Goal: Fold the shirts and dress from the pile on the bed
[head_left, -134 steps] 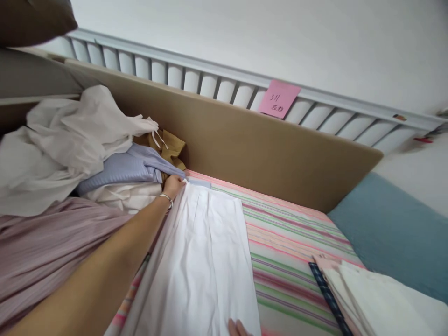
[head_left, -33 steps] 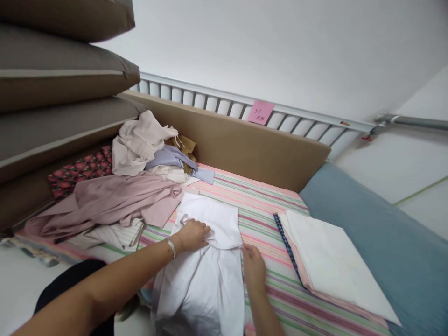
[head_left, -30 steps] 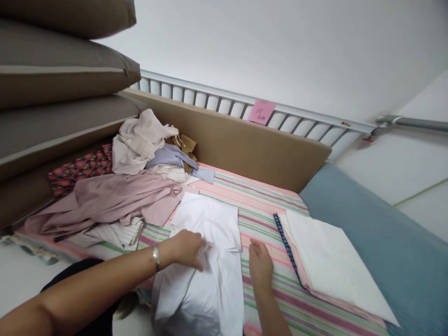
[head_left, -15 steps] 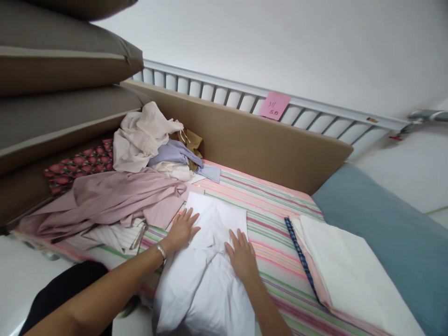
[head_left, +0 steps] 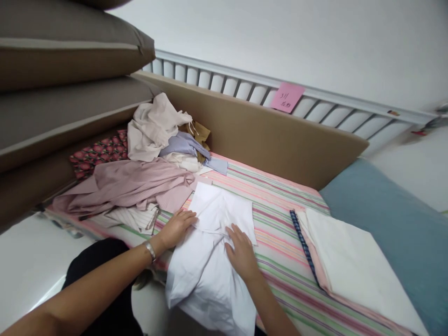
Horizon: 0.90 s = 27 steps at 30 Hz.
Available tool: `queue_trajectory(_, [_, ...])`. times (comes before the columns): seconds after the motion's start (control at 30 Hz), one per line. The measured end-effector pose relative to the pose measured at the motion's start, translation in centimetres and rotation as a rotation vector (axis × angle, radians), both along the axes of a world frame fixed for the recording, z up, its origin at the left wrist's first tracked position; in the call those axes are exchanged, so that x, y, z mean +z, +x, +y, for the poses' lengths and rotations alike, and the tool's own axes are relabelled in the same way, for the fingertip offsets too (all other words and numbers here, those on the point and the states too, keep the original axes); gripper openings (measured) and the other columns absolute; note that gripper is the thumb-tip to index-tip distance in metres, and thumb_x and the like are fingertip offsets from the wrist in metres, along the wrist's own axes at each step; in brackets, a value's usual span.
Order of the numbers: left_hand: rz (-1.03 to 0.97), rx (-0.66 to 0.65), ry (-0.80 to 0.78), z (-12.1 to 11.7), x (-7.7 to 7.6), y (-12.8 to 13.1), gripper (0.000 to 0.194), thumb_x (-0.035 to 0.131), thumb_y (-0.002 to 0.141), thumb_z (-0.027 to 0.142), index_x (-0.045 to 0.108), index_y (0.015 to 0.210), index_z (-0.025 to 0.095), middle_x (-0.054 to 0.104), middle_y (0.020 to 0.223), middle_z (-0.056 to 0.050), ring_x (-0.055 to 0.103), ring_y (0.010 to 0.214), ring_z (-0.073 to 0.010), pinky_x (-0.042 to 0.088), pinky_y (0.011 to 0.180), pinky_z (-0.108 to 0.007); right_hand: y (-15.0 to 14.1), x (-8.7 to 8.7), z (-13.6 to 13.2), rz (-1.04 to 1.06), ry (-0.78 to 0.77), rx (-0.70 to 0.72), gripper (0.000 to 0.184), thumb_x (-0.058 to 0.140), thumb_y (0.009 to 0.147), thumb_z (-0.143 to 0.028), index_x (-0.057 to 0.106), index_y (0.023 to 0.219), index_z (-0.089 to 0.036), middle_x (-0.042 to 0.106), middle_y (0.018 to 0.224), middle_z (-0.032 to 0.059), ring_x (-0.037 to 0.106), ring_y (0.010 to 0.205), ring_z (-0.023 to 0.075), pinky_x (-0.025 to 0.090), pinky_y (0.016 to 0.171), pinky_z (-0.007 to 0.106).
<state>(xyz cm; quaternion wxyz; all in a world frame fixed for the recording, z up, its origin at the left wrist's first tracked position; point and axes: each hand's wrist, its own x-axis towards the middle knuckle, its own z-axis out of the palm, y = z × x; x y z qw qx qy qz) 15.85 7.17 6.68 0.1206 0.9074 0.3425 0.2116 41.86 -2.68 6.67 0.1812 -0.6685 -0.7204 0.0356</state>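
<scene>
A white cloth garment (head_left: 217,261), creased and partly bunched, lies over the front edge of the striped bed sheet (head_left: 276,233). Its upper part is spread flat, while the lower part hangs down in folds. My left hand (head_left: 178,227), with a silver bracelet at the wrist, rests on the garment's left edge, fingers stretched out. On the right side, my right hand (head_left: 241,252) lies on the cloth with its fingers spread. Neither hand appears to grip the fabric. To the left is a crumpled dusty-pink cloth (head_left: 140,184), with a striped white cloth (head_left: 135,219) under it.
Grey-brown cushions (head_left: 73,102) are stacked at the left. Beige, blue and floral cloths (head_left: 101,151) pile up beside them. At right sits a folded white and pink stack (head_left: 357,261) by a blue surface (head_left: 378,210). A brown board (head_left: 266,135) stands along the back, below a pink note (head_left: 287,97).
My left hand has slid slightly down and its fingers have drawn closer together. The garment's fold across the middle has shifted. The whole view has turned a little, moving the bed contents rightward.
</scene>
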Motion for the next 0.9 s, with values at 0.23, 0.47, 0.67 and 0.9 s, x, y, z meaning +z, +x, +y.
queue_trajectory(0.23, [0.000,0.134,-0.087,0.5,2.2,1.2,0.016,0.052,0.084,0.014,0.068,0.084,0.015,0.067,0.080,-0.008,0.061,0.080,-0.0202,0.045,0.078,-0.031,-1.0,1.2,2.2,0.281,-0.075,-0.118,0.045,0.041,0.077,-0.013,0.059,0.119,-0.011,0.058,0.126,0.0118,0.051,0.120,0.0203,0.037,0.107,0.038])
queue_trajectory(0.47, [-0.087,0.036,-0.133,-1.4,4.2,4.6,0.019,0.060,0.081,0.026,0.066,0.096,0.016,0.063,0.090,-0.007,0.056,0.091,-0.0208,0.042,0.083,-0.029,-1.0,1.3,2.7,0.350,-0.104,-0.112,0.035,0.055,0.079,-0.034,0.067,0.107,-0.017,0.063,0.118,0.0108,0.053,0.116,0.0239,0.037,0.105,0.041])
queue_trajectory(0.67, [-0.084,0.097,-0.232,-1.3,2.3,8.5,0.016,0.053,0.081,0.019,0.068,0.086,0.015,0.063,0.086,-0.009,0.056,0.089,-0.0224,0.041,0.082,-0.032,-1.5,1.1,2.9,0.468,-0.052,-0.154,0.028,0.057,0.073,-0.032,0.071,0.094,-0.019,0.066,0.111,0.0111,0.056,0.111,0.0252,0.037,0.103,0.041])
queue_trajectory(0.9, [-0.107,0.082,-0.383,0.1,2.0,7.8,0.022,0.056,0.083,0.033,0.069,0.091,0.018,0.067,0.088,-0.003,0.061,0.078,-0.0138,0.044,0.069,-0.021,0.1,1.1,3.6,0.703,-0.058,-0.319,0.037,0.053,0.071,-0.045,0.070,0.088,-0.017,0.071,0.094,0.0088,0.064,0.091,0.0245,0.048,0.086,0.039])
